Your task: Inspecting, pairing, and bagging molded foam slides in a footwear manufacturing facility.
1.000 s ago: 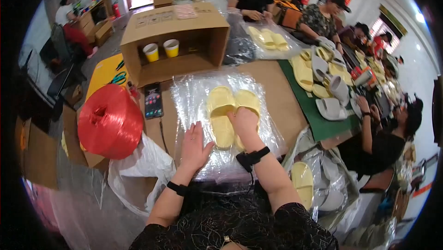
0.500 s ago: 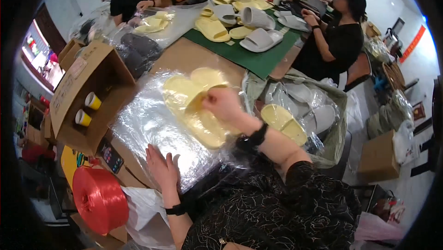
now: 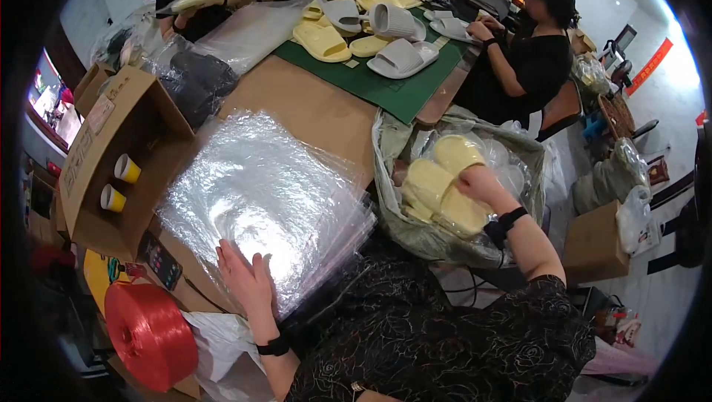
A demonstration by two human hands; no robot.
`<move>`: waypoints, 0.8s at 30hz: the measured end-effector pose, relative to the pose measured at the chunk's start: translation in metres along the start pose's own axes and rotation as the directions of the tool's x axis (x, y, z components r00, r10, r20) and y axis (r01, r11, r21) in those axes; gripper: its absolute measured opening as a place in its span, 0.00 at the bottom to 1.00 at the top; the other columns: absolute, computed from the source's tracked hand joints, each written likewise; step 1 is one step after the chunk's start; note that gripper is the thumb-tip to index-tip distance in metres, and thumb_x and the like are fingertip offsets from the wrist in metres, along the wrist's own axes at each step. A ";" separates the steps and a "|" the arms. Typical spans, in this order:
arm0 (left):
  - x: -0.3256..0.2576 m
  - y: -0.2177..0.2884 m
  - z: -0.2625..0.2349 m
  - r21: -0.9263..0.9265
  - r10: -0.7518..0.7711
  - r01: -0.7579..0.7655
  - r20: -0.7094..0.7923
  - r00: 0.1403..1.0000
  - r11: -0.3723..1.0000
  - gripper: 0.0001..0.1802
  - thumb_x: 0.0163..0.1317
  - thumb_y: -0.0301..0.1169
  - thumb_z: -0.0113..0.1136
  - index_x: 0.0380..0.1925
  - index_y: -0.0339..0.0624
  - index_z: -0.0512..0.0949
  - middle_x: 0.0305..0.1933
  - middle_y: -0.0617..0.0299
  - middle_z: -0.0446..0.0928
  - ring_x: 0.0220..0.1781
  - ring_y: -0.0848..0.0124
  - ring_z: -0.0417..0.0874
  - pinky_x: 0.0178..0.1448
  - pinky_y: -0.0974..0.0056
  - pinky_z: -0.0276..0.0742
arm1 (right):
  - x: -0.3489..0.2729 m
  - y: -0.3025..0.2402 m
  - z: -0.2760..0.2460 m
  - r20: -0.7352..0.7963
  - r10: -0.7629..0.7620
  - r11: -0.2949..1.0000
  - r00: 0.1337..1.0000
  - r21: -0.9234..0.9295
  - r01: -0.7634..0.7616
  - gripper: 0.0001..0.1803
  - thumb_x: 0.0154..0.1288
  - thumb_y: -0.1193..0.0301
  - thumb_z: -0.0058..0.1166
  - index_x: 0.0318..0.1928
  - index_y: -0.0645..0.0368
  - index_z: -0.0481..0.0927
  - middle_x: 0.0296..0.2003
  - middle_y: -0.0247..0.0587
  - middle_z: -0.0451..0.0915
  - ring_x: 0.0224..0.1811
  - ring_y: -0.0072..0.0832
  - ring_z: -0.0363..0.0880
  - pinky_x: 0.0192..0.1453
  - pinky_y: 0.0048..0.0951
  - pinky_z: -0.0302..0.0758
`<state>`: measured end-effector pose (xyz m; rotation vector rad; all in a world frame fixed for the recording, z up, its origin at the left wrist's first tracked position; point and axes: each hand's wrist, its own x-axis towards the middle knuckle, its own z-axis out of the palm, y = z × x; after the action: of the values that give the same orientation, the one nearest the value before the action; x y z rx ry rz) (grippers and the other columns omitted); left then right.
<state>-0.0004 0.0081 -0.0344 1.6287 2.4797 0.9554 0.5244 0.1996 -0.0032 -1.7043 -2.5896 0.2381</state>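
Note:
My right hand (image 3: 483, 185) is closed on a pair of yellow slippers (image 3: 430, 183), which look wrapped in clear plastic. It holds them over an open greenish woven sack (image 3: 390, 213) to the right of the table. Deeper in the sack, other bagged slippers are partly hidden beneath the pair. On the table, my left hand (image 3: 251, 282) lies with fingers stretched out at the near edge of a stack of shiny clear plastic bags (image 3: 245, 157). Nothing is held in that left hand.
Beyond the stack, grey and yellow slippers (image 3: 400, 59) cover a green mat (image 3: 411, 101). At left stand a cardboard box (image 3: 93, 153) with two paper cups (image 3: 127, 168), a phone (image 3: 160, 259) and a red twine roll (image 3: 152, 335). Two people (image 3: 515, 61) (image 3: 185, 1) work across the table.
My right hand has carried the yellow slippers right, from the plastic stack to the sack. My left hand stays flat on the stack. The person at far left has raised a bagged yellow pair.

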 end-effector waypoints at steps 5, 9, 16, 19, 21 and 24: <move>0.002 0.001 0.001 0.026 -0.007 0.006 0.026 1.000 1.000 0.38 0.68 0.36 0.56 0.73 0.32 0.54 0.75 0.37 0.57 0.78 0.43 0.54 0.78 0.47 0.50 | 0.049 -0.006 0.049 0.019 0.010 1.000 1.000 -0.017 -0.009 0.13 0.57 0.62 0.55 0.31 0.60 0.84 0.30 0.52 0.82 0.36 0.51 0.81 0.44 0.48 0.77; 0.001 -0.001 0.000 0.043 0.009 -0.011 0.030 1.000 0.999 0.38 0.69 0.37 0.55 0.73 0.32 0.55 0.76 0.38 0.57 0.78 0.43 0.54 0.78 0.47 0.49 | 0.075 0.035 0.051 -0.045 0.136 0.991 0.990 -0.007 -0.137 0.13 0.56 0.61 0.58 0.32 0.58 0.85 0.32 0.51 0.83 0.38 0.50 0.82 0.44 0.48 0.78; 0.000 0.003 0.003 0.023 -0.011 0.010 0.025 1.000 1.000 0.37 0.70 0.38 0.54 0.73 0.31 0.56 0.75 0.38 0.58 0.77 0.42 0.55 0.78 0.47 0.50 | 0.089 0.033 0.069 -0.108 0.429 0.889 0.897 -0.123 -0.440 0.13 0.59 0.64 0.56 0.35 0.61 0.86 0.35 0.55 0.85 0.39 0.52 0.84 0.46 0.50 0.79; -0.001 0.004 0.000 0.032 -0.007 0.006 0.020 1.000 0.999 0.37 0.70 0.37 0.54 0.73 0.31 0.56 0.75 0.37 0.58 0.76 0.42 0.57 0.78 0.47 0.51 | 0.065 0.012 0.078 -0.083 0.239 0.963 0.967 -0.110 -0.248 0.09 0.58 0.69 0.56 0.34 0.60 0.85 0.35 0.53 0.85 0.40 0.48 0.85 0.45 0.46 0.80; -0.001 0.001 0.001 0.033 -0.009 0.008 0.019 1.000 0.999 0.37 0.69 0.37 0.55 0.73 0.31 0.56 0.75 0.37 0.59 0.76 0.42 0.57 0.78 0.47 0.51 | 0.054 0.017 0.081 -0.072 0.201 0.977 0.977 -0.056 -0.205 0.09 0.59 0.69 0.56 0.35 0.60 0.85 0.36 0.53 0.85 0.41 0.47 0.85 0.46 0.47 0.80; -0.001 0.000 0.000 0.024 0.006 -0.007 0.018 1.000 1.000 0.37 0.69 0.36 0.56 0.73 0.31 0.56 0.74 0.36 0.59 0.76 0.42 0.57 0.78 0.48 0.51 | 0.047 0.032 0.099 -0.073 0.248 0.963 0.966 0.123 -0.238 0.10 0.59 0.67 0.58 0.38 0.59 0.83 0.38 0.53 0.84 0.44 0.48 0.83 0.49 0.47 0.79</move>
<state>-0.0002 0.0075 -0.0350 1.6456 2.4851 0.9113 0.5238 0.2442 -0.1085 -1.9421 -2.2566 0.3030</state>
